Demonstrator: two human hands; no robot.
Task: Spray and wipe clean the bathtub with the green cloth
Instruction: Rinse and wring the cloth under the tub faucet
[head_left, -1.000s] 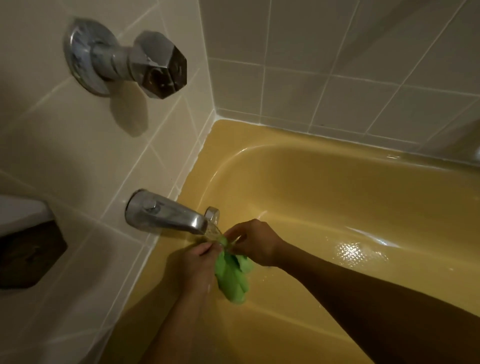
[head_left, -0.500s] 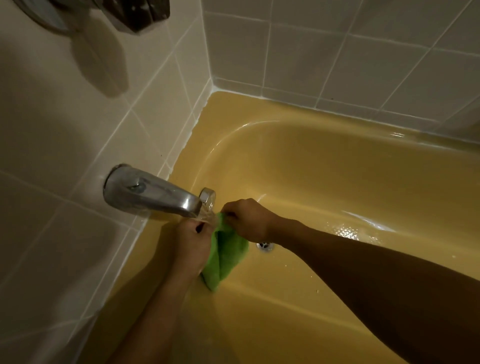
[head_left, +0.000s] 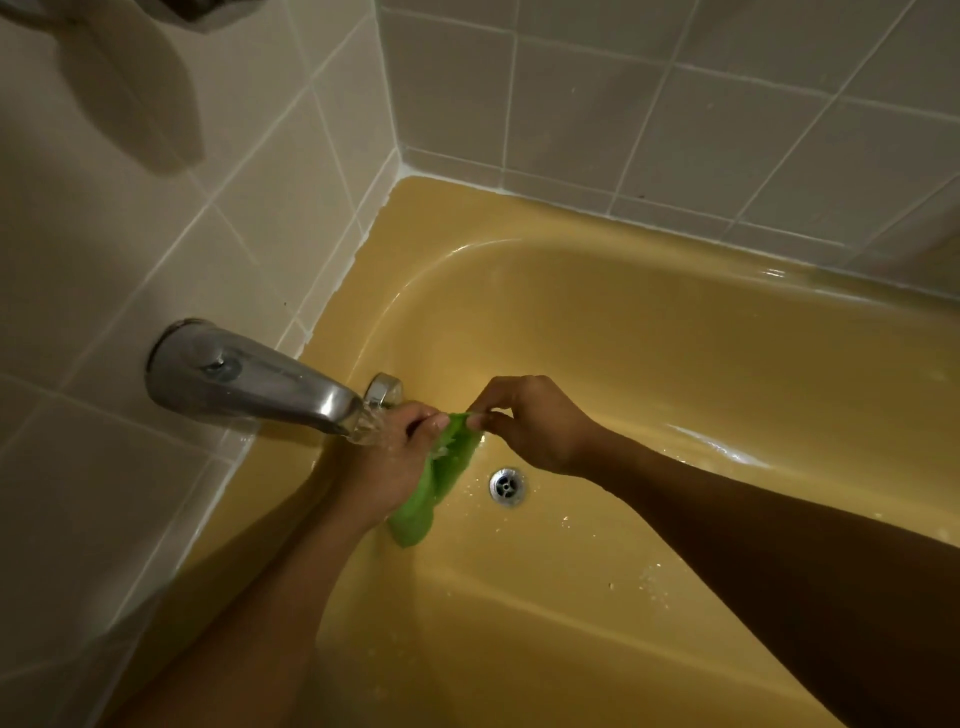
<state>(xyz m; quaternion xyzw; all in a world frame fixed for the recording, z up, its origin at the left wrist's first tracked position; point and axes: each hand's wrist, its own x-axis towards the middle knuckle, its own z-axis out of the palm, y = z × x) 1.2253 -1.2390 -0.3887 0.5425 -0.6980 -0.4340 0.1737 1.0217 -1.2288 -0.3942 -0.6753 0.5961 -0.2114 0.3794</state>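
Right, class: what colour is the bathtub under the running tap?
The bathtub is mustard yellow, shown best in the head view.

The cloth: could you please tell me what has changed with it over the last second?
The right hand has pulled its corner of the cloth rightward, away from the left hand, spreading the bunched cloth out. Both hands still hold it at the running spout.

We see two walls (head_left: 675, 130) of pale square tiles with white grout meeting in a corner (head_left: 398, 150). A chrome tub spout (head_left: 249, 379) juts from the left wall; a dark shadow (head_left: 140, 98) lies above it.
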